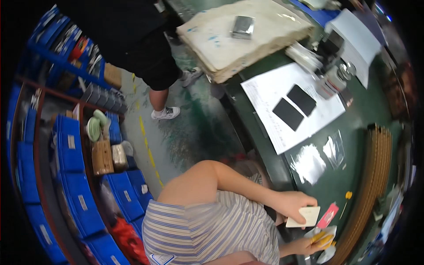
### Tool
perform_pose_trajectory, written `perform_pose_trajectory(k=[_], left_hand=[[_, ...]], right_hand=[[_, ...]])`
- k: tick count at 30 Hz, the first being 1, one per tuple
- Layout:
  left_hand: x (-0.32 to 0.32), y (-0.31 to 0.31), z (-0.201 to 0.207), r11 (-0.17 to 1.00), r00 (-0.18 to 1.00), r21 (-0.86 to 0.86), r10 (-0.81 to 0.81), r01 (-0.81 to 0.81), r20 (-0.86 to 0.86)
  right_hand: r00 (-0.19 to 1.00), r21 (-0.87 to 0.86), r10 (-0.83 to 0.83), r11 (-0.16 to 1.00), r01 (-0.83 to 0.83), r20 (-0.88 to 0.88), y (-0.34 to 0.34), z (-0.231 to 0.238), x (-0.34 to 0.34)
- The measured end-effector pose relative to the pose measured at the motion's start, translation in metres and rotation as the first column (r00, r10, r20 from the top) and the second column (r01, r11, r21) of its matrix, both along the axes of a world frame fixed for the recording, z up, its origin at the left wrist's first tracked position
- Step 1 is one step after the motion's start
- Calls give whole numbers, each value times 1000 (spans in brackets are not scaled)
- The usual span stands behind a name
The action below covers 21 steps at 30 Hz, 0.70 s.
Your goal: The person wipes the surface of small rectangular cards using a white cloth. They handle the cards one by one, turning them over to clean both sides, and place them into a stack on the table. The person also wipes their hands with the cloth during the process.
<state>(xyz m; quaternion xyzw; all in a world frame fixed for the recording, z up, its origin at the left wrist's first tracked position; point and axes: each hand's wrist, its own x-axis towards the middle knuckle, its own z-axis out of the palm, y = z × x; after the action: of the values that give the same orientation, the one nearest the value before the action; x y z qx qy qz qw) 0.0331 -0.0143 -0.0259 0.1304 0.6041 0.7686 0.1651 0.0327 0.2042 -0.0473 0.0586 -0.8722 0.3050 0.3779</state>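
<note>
- left hand: one, thumb and fingers closed on a cream card, by the near edge of the green table.
- right hand: one, fingers bent, yellow at the tips, at a white piece; cannot tell whether gripping.
- pink tag: one, just beside the cream card.
- black cards: two, side by side on a white paper sheet.

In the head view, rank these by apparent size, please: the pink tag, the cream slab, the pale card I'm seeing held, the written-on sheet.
1. Cream slab
2. Written-on sheet
3. Pale card, partly covered by the left hand
4. Pink tag
</note>
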Motion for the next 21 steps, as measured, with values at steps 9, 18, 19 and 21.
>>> perform_pose_trajectory(k=[9, 18, 19, 21], left_hand=[[3, -5, -4, 997, 997, 69, -30, 24, 77], [18, -23, -4, 958, 952, 225, 110, -178, 285], [9, -26, 2, 950, 910, 275, 20, -146, 413], [13, -25, 19, 959, 909, 206, 98, -196, 405]], right_hand=[[990, -596, 125, 801, -61, 66, -44, 47, -2], [-225, -212, 971, -237, -948, -81, -231, 171, 9], [-302, -270, 943, -329, -905, -138, -260, 172, 30], [-507, -131, 832, -489, -862, 225, -281, 205, 78]])
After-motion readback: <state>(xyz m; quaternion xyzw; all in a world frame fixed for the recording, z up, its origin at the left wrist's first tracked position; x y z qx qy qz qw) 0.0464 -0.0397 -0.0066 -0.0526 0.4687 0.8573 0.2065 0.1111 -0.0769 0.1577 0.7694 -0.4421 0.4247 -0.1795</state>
